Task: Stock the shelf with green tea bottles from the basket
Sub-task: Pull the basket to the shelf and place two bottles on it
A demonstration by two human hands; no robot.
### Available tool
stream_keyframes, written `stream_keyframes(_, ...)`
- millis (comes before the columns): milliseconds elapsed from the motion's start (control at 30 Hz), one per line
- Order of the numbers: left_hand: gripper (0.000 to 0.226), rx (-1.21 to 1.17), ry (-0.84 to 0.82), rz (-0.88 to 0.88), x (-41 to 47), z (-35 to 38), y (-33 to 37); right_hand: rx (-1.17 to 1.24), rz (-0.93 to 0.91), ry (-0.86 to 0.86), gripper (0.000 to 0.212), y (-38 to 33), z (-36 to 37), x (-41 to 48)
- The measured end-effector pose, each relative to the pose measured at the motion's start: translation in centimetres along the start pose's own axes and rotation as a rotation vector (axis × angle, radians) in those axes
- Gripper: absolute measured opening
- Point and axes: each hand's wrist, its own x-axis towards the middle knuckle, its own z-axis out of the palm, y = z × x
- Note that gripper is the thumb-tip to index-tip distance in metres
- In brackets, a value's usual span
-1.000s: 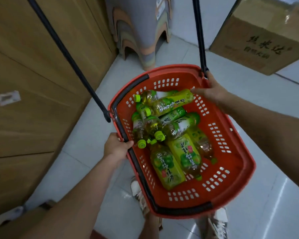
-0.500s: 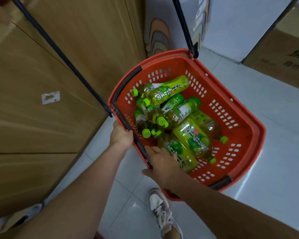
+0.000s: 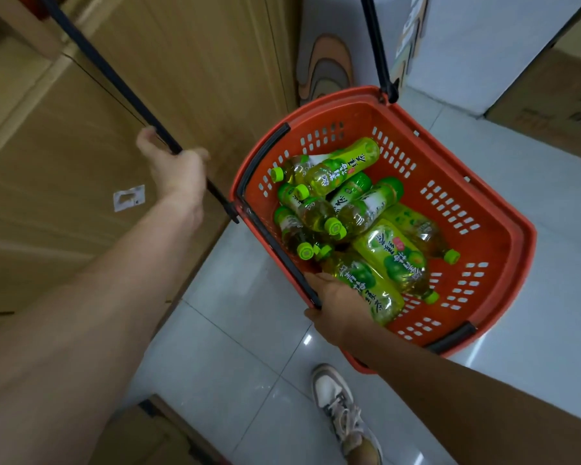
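Left hand (image 3: 178, 169): curled round the long black handle (image 3: 114, 85), probably to take the basket's weight.
Right hand (image 3: 339, 300): grips the near rim of the red basket (image 3: 503, 209), thumb outside and fingers hidden by a bottle, probably to steady it.
Green tea bottles (image 3: 393, 256): piled on their sides inside the basket, none lifted.
Shelf: none plainly in view.
Stage: stocking not yet begun.

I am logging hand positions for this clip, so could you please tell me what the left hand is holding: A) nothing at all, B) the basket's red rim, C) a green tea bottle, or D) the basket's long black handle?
D: the left hand curls round the long black handle, while the right hand holds the near rim of the basket, beside the green tea bottles.
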Motion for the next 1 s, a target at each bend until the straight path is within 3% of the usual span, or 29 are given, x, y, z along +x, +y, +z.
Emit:
stream_keyframes(67,0.081,-0.108,-0.019,-0.065,1.1,-1.6,1.2,0.017,0.024,-0.037,0.063,-0.2,-0.7,0.4)
stream_keyframes(133,0.081,-0.033,-0.13,-0.09,1.7,-3.0,2.1,0.182,0.043,-0.058,0.065,-1.1,-2.8,0.6)
stream_keyframes(267,0.054,0.119,-0.208,-0.087,1.5,-4.6,4.7,1.065,0.202,0.053,0.086,-5.0,-11.8,-0.2)
stream_keyframes(367,0.039,-0.128,-0.211,-0.301,-0.6,-6.4,6.7,1.444,0.097,0.198,0.086,-7.8,-20.1,-1.9)
stream_keyframes(467,0.052,-0.364,-0.295,-0.478,-3.6,-8.0,8.0,1.706,-0.027,0.308,0.082,-10.2,-27.7,-5.0)
stream_keyframes(567,0.065,-0.404,-0.358,-0.524,-7.1,-8.0,9.6,1.735,-0.094,0.352,0.084,-11.2,-32.9,-8.8)
stream_keyframes(667,0.041,-0.395,-0.442,-0.592,-11.5,-7.2,9.8,1.675,-0.105,0.324,0.082,-10.8,-35.7,-12.0)
stream_keyframes(733,0.023,-0.404,-0.467,-0.645,-14.8,-6.7,8.1,1.591,-0.014,0.328,0.062,-9.8,-35.9,-13.7)
stream_keyframes(800,0.016,-0.397,-0.42,-0.668,-18.1,-6.3,5.8,1.487,0.086,0.334,0.027,-7.7,-35.1,-15.1)
stream_keyframes(867,0.014,-0.301,-0.327,-0.644,-21.2,-5.8,4.0,1.46,0.162,0.302,0.014,-4.6,-33.5,-16.6)
stream_keyframes(1000,0.019,-0.02,-0.305,-0.593,-26.4,-3.7,-0.5,1.341,0.396,0.307,0.037,2.7,-29.1,-20.3)
